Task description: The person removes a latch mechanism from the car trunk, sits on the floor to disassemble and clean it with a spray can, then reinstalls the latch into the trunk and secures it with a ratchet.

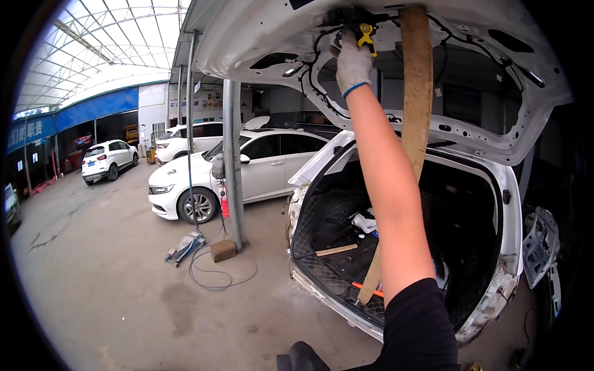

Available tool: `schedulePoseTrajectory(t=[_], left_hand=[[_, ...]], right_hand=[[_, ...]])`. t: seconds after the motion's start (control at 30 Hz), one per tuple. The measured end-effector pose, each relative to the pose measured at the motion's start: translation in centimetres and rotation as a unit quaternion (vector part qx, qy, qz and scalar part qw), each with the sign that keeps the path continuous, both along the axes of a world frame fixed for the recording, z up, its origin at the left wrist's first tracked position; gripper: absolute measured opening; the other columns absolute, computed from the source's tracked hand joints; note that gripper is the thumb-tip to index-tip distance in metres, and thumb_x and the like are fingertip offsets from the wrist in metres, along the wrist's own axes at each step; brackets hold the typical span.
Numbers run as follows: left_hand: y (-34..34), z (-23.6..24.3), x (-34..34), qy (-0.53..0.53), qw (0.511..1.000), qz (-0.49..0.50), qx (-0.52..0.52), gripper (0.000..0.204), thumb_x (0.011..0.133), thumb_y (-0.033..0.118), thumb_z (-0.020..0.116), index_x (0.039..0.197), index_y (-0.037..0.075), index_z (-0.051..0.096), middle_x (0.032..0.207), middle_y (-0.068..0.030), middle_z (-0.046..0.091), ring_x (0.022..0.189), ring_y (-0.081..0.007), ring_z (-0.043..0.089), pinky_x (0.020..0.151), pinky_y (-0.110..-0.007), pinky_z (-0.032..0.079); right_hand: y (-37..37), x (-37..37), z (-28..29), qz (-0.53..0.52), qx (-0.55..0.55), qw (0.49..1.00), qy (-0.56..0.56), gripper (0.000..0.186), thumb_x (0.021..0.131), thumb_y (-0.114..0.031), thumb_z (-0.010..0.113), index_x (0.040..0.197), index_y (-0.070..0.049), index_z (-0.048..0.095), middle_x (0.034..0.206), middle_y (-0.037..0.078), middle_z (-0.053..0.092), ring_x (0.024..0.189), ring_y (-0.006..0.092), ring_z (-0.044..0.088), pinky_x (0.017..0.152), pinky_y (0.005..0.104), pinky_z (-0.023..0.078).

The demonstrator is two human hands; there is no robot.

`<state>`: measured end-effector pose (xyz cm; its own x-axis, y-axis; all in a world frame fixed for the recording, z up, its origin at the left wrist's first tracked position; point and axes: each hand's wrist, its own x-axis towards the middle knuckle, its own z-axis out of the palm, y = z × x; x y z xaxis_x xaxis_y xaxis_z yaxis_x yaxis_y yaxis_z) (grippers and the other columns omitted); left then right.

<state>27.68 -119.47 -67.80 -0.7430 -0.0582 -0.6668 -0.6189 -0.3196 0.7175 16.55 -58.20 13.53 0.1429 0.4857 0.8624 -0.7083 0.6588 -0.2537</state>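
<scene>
My right hand (pixel 354 63), in a white knit glove with a blue cuff, is raised to the inside of the open white tailgate (pixel 247 46). Its fingers curl up against a dark fitting (pixel 346 15) at the middle of the tailgate's edge; what they grip is hidden. A bright yellow piece (pixel 365 37) with a rounded, forked top shows along the right side of the glove, and I cannot tell whether the hand holds it. Just right of the hand, a long wooden board (pixel 416 80) stands from the cargo area up to the tailgate. My left hand is out of view.
Loose parts, a short wood strip (pixel 336 250) and an orange-handled tool (pixel 366 289) lie in the open cargo area. To the left stand a metal post (pixel 232 161), a floor jack (pixel 184 247), a hose, a wooden block (pixel 223 250) and parked white cars.
</scene>
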Motion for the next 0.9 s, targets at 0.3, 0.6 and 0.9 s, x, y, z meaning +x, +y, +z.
schedulePoseTrajectory(t=[0.3, 0.6, 0.9], left_hand=[[-3.2, -8.3, 2.7, -0.039, 0.984, 0.140, 0.098, 0.043, 0.098, 0.050, 0.049, 0.069, 0.018, 0.048, 0.053, 0.0024, 0.040, 0.043, -0.0143, 0.036, 0.039, -0.030, 0.029], [-3.4, -3.4, 4.3, -0.036, 0.994, 0.099, 0.035, 0.041, 0.098, 0.046, 0.050, 0.072, 0.015, 0.050, 0.053, 0.0023, 0.038, 0.042, -0.0144, 0.034, 0.039, -0.030, 0.028], [-2.5, -3.1, 3.1, -0.038, 0.992, 0.104, 0.053, 0.040, 0.099, 0.046, 0.049, 0.073, 0.015, 0.050, 0.053, 0.0020, 0.039, 0.042, -0.0137, 0.034, 0.038, -0.029, 0.028]], right_hand=[[0.4, 1.9, 0.9, 0.228, 0.045, 0.973, 0.009, 0.038, 0.093, -0.021, 0.064, 0.120, 0.002, 0.051, 0.106, 0.012, 0.061, 0.088, 0.0225, 0.065, 0.064, 0.0352, 0.060], [-0.2, 2.8, 1.1, 0.236, 0.035, 0.971, -0.026, 0.038, 0.094, -0.025, 0.064, 0.119, -0.002, 0.048, 0.098, 0.010, 0.060, 0.079, 0.0229, 0.067, 0.055, 0.0345, 0.058], [-0.2, 1.4, 2.5, 0.227, -0.032, 0.973, -0.025, 0.034, 0.092, -0.029, 0.066, 0.114, -0.005, 0.055, 0.097, 0.008, 0.059, 0.069, 0.0190, 0.063, 0.052, 0.0319, 0.055]])
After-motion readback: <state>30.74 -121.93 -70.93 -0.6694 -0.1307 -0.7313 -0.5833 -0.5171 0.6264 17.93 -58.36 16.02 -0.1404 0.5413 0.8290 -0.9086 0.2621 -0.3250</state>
